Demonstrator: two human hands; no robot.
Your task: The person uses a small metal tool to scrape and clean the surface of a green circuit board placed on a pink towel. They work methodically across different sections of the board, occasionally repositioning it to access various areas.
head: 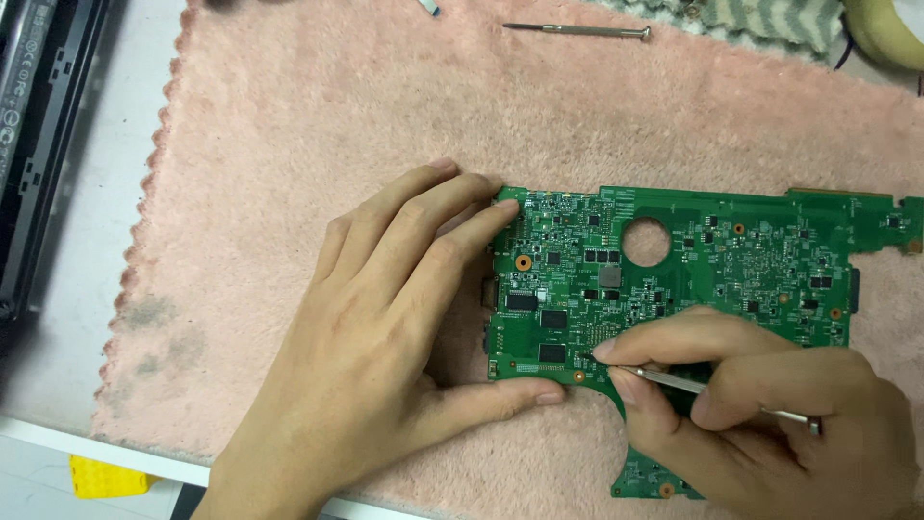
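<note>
Open room: bare pink mat (318, 125) across the far and left stretch. Obstacles: green circuit board (731, 260) at centre-right, both hands on its near-left part; spare screwdriver (577, 31) at the far edge; black laptop casing (38, 135) along the left.

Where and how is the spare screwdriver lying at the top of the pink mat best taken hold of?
Probably by its thin middle shaft, pinched from above. The spare screwdriver lies flat and crosswise on the pink mat, well apart from the circuit board, with nothing touching it, so fingers can close across it from front and back.
</note>
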